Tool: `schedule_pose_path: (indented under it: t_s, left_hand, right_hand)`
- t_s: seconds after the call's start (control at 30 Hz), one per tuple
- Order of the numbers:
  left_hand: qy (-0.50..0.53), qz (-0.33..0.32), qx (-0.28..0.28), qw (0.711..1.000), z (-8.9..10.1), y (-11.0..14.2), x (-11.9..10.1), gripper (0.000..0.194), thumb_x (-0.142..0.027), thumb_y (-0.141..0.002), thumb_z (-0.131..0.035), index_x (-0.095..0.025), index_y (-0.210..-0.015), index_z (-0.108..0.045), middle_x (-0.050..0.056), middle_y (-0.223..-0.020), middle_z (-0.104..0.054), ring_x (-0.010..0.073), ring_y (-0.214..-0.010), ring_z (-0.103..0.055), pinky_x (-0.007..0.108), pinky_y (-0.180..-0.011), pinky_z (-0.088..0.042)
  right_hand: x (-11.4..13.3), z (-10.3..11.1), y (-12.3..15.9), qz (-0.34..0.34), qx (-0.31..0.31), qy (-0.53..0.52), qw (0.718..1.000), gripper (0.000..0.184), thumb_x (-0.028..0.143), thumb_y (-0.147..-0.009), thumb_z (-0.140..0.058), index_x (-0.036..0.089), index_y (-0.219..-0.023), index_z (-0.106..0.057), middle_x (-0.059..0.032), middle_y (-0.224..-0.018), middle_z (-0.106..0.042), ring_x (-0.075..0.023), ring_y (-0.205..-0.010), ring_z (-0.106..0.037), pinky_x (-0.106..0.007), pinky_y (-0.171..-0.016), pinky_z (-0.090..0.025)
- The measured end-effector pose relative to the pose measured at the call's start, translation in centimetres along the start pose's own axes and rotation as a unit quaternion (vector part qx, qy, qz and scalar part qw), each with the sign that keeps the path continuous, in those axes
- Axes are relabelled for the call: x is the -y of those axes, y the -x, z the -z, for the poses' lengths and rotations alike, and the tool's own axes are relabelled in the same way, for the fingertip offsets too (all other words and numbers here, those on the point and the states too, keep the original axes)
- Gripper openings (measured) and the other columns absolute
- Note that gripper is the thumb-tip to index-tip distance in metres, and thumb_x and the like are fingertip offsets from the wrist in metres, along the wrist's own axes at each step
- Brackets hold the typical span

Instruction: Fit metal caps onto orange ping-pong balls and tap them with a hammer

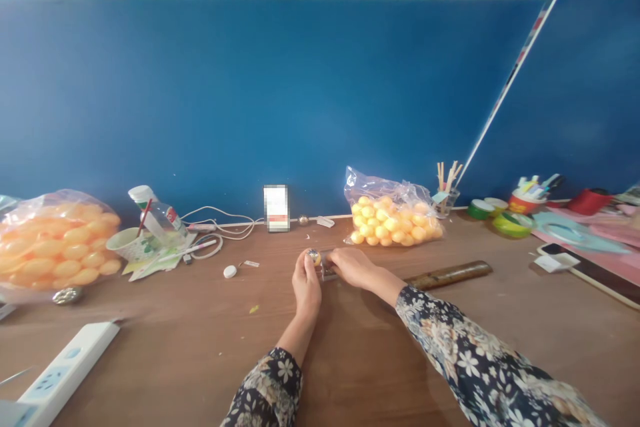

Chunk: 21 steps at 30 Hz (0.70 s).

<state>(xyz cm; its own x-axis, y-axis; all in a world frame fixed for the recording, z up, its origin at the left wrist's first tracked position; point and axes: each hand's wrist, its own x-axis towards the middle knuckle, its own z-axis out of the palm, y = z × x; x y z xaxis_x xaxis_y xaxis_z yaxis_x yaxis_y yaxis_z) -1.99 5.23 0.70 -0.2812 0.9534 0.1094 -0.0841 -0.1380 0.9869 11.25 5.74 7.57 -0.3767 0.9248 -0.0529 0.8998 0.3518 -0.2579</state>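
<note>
My left hand (306,283) is closed on a small round ball (314,256) with a shiny decorated face, pinched at the fingertips over the middle of the brown table (380,373). My right hand (353,265) is closed beside it, fingers pressed on a small clear piece (327,270) lying on the table; I cannot make out what that piece is. The two hands almost touch. Both forearms wear dark flowered sleeves.
A clear bag of yellow balls (395,217) lies behind my hands. A bigger bag of orange balls (55,243) is far left, next to a paper cup (127,242) and bottle (157,213). A dark ruler (450,274), tape rolls (510,222) and a power strip (65,370) are nearby.
</note>
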Motion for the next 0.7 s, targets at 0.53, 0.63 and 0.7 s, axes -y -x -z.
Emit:
schedule_pose_path:
  t_s: [0.53, 0.63, 0.7]
  left_hand:
    - [0.114, 0.018, 0.028, 0.993, -0.4, 0.2, -1.3, 0.055, -0.048, -0.072, -0.067, -0.018, -0.117, -0.06, 0.005, -0.086, -0.068, 0.0144, -0.073, -0.063, 0.027, -0.067, -0.053]
    - [0.145, 0.03, 0.029, 0.989, -0.5, 0.3, -1.5, 0.059, -0.044, -0.067, -0.073, -0.017, -0.117, -0.06, 0.006, -0.088, -0.068, 0.015, -0.076, -0.065, 0.028, -0.073, -0.053]
    - [0.162, 0.032, 0.023, 0.986, -0.5, 0.3, -1.4, 0.057, -0.042, -0.067, -0.074, -0.017, -0.116, -0.059, 0.008, -0.093, -0.068, 0.016, -0.08, -0.066, 0.03, -0.075, -0.053]
  right_hand:
    - [-0.6, -1.7, 0.1, 0.004, -0.177, -0.16, 0.971, 0.018, 0.013, -0.085, -0.048, 0.02, -0.088, -0.064, -0.004, -0.088, -0.069, -0.0164, -0.081, -0.063, -0.026, -0.074, -0.044]
    - [-0.6, -2.5, 0.2, -0.013, -0.225, -0.21, 0.951, 0.021, 0.011, -0.083, -0.046, 0.02, -0.089, -0.063, -0.0044, -0.089, -0.07, -0.0171, -0.081, -0.064, -0.028, -0.076, -0.046]
    - [-0.6, -3.0, 0.2, -0.021, -0.25, -0.239, 0.938, 0.02, 0.012, -0.082, -0.046, 0.02, -0.089, -0.063, -0.0044, -0.089, -0.07, -0.0177, -0.082, -0.064, -0.03, -0.077, -0.048]
